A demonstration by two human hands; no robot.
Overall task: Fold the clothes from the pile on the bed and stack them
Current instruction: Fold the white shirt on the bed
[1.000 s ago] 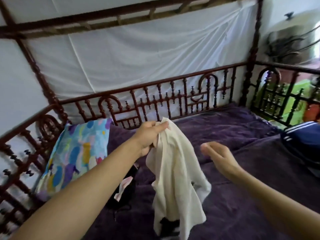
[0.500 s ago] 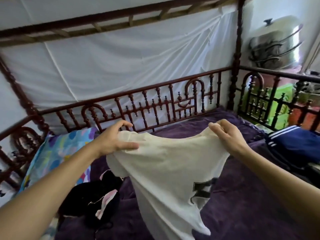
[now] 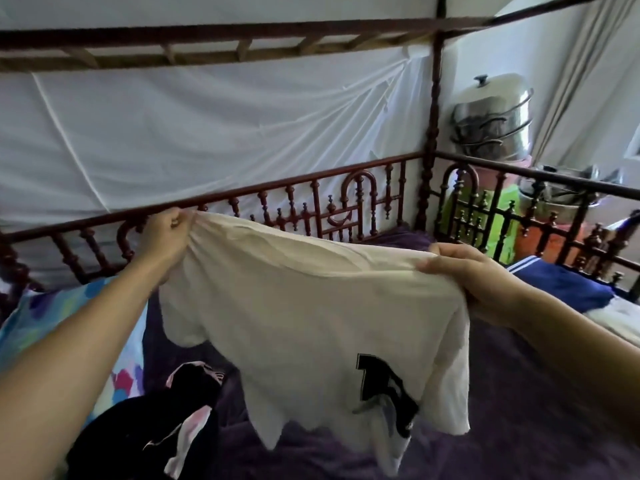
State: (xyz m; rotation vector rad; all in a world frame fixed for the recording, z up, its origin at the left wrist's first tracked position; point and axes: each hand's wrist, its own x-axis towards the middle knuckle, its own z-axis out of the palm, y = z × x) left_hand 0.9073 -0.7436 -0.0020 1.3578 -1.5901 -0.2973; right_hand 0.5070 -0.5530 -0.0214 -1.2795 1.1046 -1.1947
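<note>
Above purple bed cover (image 3: pixel 519 410), cream T-shirt (image 3: pixel 311 323) held up, spread wide, black print low on right side. Left hand (image 3: pixel 166 233) pinches one top corner, right hand (image 3: pixel 471 275) grips other; both closed on cloth, well apart. Shirt hangs clear of bed. Black-and-pink garment pile (image 3: pixel 156 427) lower left, beside colourful pillow (image 3: pixel 45 313). Folded navy garment (image 3: pixel 561 289) at right, near carved wooden rail (image 3: pixel 311 195).
</note>
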